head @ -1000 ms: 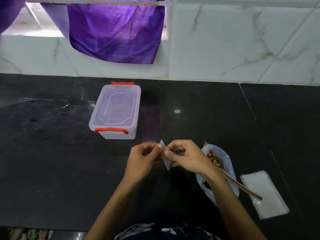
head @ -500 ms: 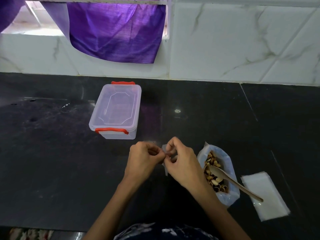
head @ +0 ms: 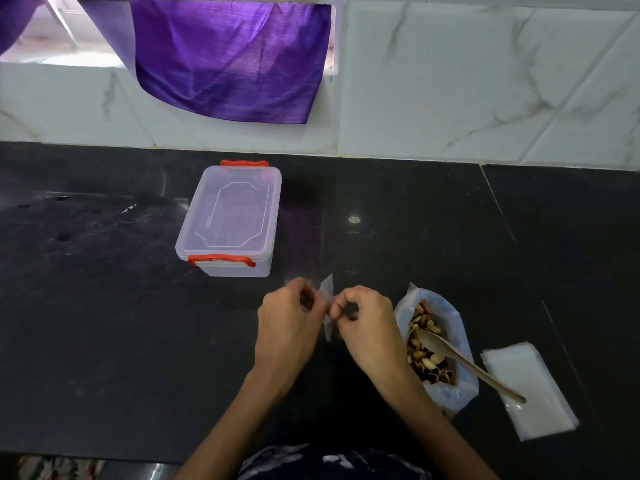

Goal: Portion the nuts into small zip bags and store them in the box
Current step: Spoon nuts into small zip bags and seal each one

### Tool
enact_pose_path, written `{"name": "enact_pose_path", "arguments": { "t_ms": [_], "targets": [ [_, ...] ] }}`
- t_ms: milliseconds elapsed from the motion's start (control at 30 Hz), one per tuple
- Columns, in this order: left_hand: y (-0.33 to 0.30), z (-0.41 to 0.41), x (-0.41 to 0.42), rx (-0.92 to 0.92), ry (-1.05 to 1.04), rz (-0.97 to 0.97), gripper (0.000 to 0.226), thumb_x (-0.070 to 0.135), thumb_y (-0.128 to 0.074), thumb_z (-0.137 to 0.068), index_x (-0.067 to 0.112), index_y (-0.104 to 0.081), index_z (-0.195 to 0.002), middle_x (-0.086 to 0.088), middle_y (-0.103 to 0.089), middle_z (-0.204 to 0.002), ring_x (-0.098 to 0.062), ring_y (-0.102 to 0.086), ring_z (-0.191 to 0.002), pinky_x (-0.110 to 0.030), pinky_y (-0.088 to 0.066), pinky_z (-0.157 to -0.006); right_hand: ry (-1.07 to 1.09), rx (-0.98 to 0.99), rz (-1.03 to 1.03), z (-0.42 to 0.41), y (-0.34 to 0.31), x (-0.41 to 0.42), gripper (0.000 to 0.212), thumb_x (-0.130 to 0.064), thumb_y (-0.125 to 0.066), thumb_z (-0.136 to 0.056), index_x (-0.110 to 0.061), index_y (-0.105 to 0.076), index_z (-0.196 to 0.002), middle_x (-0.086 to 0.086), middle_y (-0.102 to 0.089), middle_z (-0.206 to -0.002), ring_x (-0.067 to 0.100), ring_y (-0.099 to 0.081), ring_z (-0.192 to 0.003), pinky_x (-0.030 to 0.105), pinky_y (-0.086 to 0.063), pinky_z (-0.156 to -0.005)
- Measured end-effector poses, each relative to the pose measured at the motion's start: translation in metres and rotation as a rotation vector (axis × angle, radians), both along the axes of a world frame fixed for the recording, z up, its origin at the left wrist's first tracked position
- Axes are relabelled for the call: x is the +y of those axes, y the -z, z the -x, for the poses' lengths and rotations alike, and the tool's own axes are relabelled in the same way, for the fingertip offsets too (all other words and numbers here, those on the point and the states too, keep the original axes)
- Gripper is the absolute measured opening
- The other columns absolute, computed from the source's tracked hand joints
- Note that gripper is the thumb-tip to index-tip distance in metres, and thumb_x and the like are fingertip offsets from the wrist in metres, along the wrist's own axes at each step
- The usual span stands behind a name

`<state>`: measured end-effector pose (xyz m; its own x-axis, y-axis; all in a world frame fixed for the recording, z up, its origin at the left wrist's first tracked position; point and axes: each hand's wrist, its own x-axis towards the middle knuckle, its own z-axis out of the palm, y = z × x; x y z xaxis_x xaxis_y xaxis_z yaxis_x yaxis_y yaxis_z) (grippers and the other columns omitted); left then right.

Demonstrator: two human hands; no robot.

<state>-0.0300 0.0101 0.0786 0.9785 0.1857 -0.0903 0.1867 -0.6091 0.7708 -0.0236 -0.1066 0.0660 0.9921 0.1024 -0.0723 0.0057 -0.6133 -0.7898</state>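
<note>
My left hand (head: 287, 327) and my right hand (head: 367, 327) both pinch one small clear zip bag (head: 327, 289) between them, above the black counter. The bag stands on edge and looks empty. To the right of my right hand lies a large open plastic bag of nuts (head: 427, 355) with a wooden spoon (head: 471, 368) resting in it. A stack of flat small zip bags (head: 533, 393) lies further right. The clear storage box (head: 230, 220) with red clips stands shut, behind and left of my hands.
The black stone counter (head: 104, 323) runs to a white marble-tiled wall (head: 485, 81). A purple cloth (head: 228, 57) hangs over the wall above the box. The counter's front edge runs just under my forearms.
My hands have drawn slightly back toward me and shifted their pinch on the small bag. My right arm has moved off the nut bag, which now shows fully.
</note>
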Motion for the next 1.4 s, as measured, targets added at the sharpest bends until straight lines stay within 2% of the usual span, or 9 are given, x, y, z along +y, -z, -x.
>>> {"name": "enact_pose_path", "arguments": {
  "t_ms": [100,333,567,833,967,1133,1233,1300,1400],
  "targets": [
    [0.003,0.001,-0.002,-0.001,-0.043,0.122,0.013,0.026,-0.062,-0.089,0.028,-0.053,-0.079,0.009,-0.063,-0.080,-0.003,-0.063,-0.070,-0.014,-0.051,-0.060,0.053,0.047,-0.111,-0.003,0.001,0.001,0.010,-0.008,-0.066,-0.083,-0.017,-0.072,-0.084,-0.011,-0.065,-0.084,0.002,-0.064,-0.074,0.014,-0.052,-0.071],
    [0.008,0.007,-0.005,-0.038,-0.123,0.247,0.021,0.021,-0.072,-0.082,0.020,-0.060,-0.099,0.010,-0.066,-0.085,0.003,-0.064,-0.071,-0.008,-0.051,-0.058,0.155,0.068,-0.261,-0.002,0.001,0.001,0.018,-0.013,-0.074,-0.078,-0.014,-0.072,-0.096,-0.014,-0.067,-0.084,-0.003,-0.066,-0.072,0.014,-0.054,-0.067],
    [0.003,0.008,-0.003,-0.137,-0.107,0.052,0.026,0.007,-0.071,-0.080,0.024,-0.052,-0.083,0.018,-0.053,-0.066,0.004,-0.057,-0.060,0.001,-0.043,-0.055,0.229,-0.131,0.010,0.000,-0.001,0.001,0.013,-0.006,-0.067,-0.082,-0.014,-0.072,-0.092,-0.010,-0.057,-0.097,0.001,-0.061,-0.081,0.008,-0.049,-0.071],
    [0.003,0.014,-0.010,-0.212,-0.065,0.056,0.022,0.013,-0.073,-0.080,0.023,-0.053,-0.086,0.022,-0.052,-0.068,0.009,-0.057,-0.061,0.002,-0.044,-0.060,0.080,-0.088,0.215,0.002,0.004,0.003,0.024,-0.012,-0.054,-0.093,-0.012,-0.066,-0.113,-0.005,-0.049,-0.124,0.002,-0.053,-0.102,0.010,-0.043,-0.083],
    [0.007,0.015,-0.009,-0.285,-0.038,0.130,0.022,0.015,-0.073,-0.079,0.025,-0.054,-0.085,0.022,-0.058,-0.069,0.009,-0.064,-0.070,-0.004,-0.048,-0.061,0.123,-0.048,0.112,-0.002,0.002,0.005,0.022,-0.020,-0.059,-0.090,-0.015,-0.066,-0.111,-0.003,-0.062,-0.113,0.006,-0.060,-0.098,0.019,-0.050,-0.086],
    [0.006,0.013,0.002,-0.300,0.074,0.198,0.033,0.012,-0.069,-0.082,0.031,-0.053,-0.103,0.020,-0.061,-0.098,0.010,-0.061,-0.094,-0.009,-0.050,-0.081,0.095,0.011,-0.065,-0.006,-0.005,-0.006,0.014,-0.010,-0.064,-0.086,-0.020,-0.070,-0.095,-0.013,-0.066,-0.091,-0.007,-0.059,-0.079,0.003,-0.045,-0.068],
    [0.012,-0.004,0.024,-0.092,0.321,-0.056,0.095,0.024,-0.077,-0.073,0.042,-0.012,-0.139,0.008,-0.019,-0.154,-0.004,-0.017,-0.142,-0.032,-0.020,-0.117,0.062,0.145,-0.191,-0.007,-0.010,-0.014,0.018,-0.004,-0.059,-0.088,-0.018,-0.070,-0.093,-0.011,-0.065,-0.094,0.003,-0.064,-0.081,0.019,-0.056,-0.071],
    [0.015,-0.013,0.033,0.049,0.465,-0.276,0.123,0.036,-0.082,-0.065,0.044,0.017,-0.137,0.016,0.021,-0.154,-0.010,0.018,-0.143,-0.043,0.004,-0.116,0.039,0.222,-0.257,-0.006,-0.013,-0.017,0.020,-0.001,-0.057,-0.089,-0.015,-0.070,-0.091,-0.004,-0.068,-0.097,0.011,-0.067,-0.081,0.024,-0.058,-0.067],
    [0.016,-0.018,0.032,0.028,0.580,-0.293,0.125,0.043,-0.084,-0.061,0.047,0.016,-0.137,0.023,0.013,-0.149,-0.003,0.018,-0.139,-0.040,0.016,-0.111,-0.029,0.265,-0.294,-0.005,-0.018,-0.020,0.024,0.003,-0.055,-0.090,-0.013,-0.071,-0.083,0.001,-0.070,-0.090,0.011,-0.067,-0.082,0.016,-0.054,-0.060]
  ]
}}
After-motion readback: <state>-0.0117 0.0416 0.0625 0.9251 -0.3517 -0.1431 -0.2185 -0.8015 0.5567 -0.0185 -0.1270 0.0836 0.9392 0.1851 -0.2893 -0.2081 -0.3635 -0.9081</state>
